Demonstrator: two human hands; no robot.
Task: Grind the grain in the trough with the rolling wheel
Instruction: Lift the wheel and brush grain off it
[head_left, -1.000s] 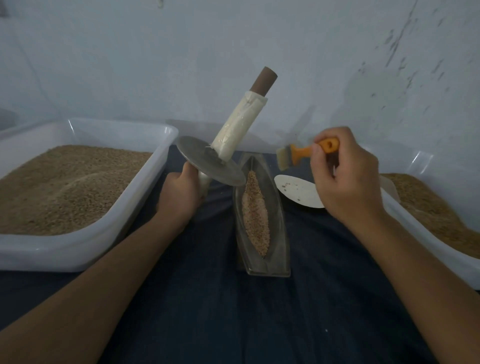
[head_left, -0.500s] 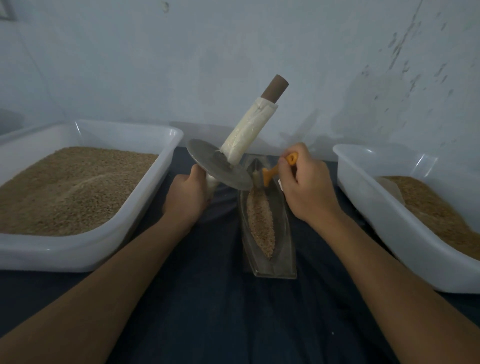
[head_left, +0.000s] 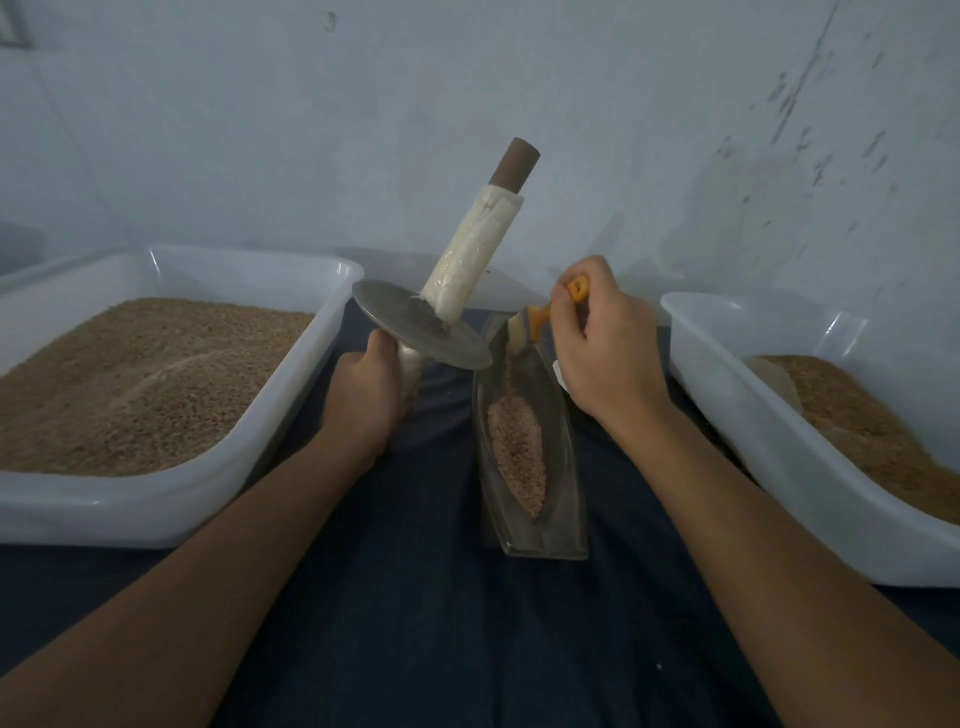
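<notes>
Grain (head_left: 517, 451) heaped lower-centre in trough (head_left: 563, 441) | my left grip (head_left: 363, 400) clamps wheel (head_left: 421, 332) aloft | right grip (head_left: 605, 358) pinches brush (head_left: 530, 322); sweep strays inward before rolling.

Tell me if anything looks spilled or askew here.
No spill shows. The wheel is out of the trough, held tilted by the left hand. The grain sits heaped at the near end while the right hand holds a brush.
</notes>
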